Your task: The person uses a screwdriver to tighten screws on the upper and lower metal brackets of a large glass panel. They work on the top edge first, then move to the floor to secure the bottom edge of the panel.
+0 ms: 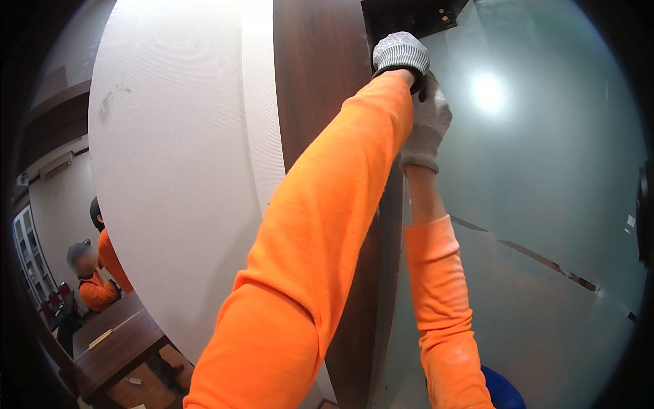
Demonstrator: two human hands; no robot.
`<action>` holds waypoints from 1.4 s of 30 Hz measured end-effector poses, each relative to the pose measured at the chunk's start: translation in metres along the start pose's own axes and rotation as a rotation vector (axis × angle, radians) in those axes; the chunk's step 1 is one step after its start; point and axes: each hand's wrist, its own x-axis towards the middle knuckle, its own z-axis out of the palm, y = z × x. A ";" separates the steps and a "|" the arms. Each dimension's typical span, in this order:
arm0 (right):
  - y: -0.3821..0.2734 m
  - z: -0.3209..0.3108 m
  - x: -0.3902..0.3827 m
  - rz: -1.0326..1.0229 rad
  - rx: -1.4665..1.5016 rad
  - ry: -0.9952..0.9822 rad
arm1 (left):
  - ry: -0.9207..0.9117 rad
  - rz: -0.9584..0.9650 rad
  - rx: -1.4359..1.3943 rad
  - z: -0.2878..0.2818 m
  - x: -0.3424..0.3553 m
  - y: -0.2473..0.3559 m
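Both my arms, in orange sleeves, reach up to the edge of a frosted glass panel (531, 157) beside a dark brown wooden frame (317, 75). My left hand (400, 52), in a grey knitted glove, is up at a black fitting (409, 17) near the top of the glass. Its fingers are hidden behind the back of the glove. Just below it, my right hand (430, 119), in a grey glove with dark fingertips, is raised close to my left wrist. It is slightly blurred, and its fingers are partly covered. Whether either hand holds anything cannot be seen.
A white textured wall (170, 150) stands left of the frame. Two people in orange (99, 290) are beyond it, near a brown table (112, 341). A dark strip (545, 259) crosses the glass. Something blue and round (503, 390) shows at the bottom.
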 end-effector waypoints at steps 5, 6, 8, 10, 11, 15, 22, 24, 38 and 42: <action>-0.026 -0.013 -0.006 0.701 0.734 -0.120 | -0.043 0.010 0.021 0.000 0.010 -0.010; -0.026 -0.010 -0.004 0.771 0.844 -0.120 | -0.073 0.033 0.062 0.003 0.017 -0.013; -0.012 -0.009 0.005 0.829 1.093 -0.198 | -0.052 0.062 0.105 0.014 0.023 -0.014; 0.014 -0.009 0.020 0.784 1.363 -0.379 | -0.068 0.055 0.052 0.014 0.027 -0.008; 0.011 -0.008 0.019 0.767 1.192 -0.339 | -0.084 0.045 0.035 0.012 0.023 -0.007; 0.003 0.008 0.012 0.274 0.077 -0.035 | 0.047 0.011 -0.012 0.005 0.009 -0.004; -0.024 -0.028 0.019 0.167 -0.158 -0.139 | -0.091 0.215 0.170 -0.005 0.031 -0.003; -0.036 -0.029 0.016 0.499 0.306 -0.290 | -0.047 0.187 0.213 0.005 0.036 -0.014; -0.012 -0.003 0.011 -0.103 -0.586 -0.124 | 0.006 -0.012 -0.053 -0.006 0.000 -0.002; -0.010 -0.015 0.017 -0.001 -0.127 -0.157 | 0.008 0.084 0.061 0.002 0.017 -0.001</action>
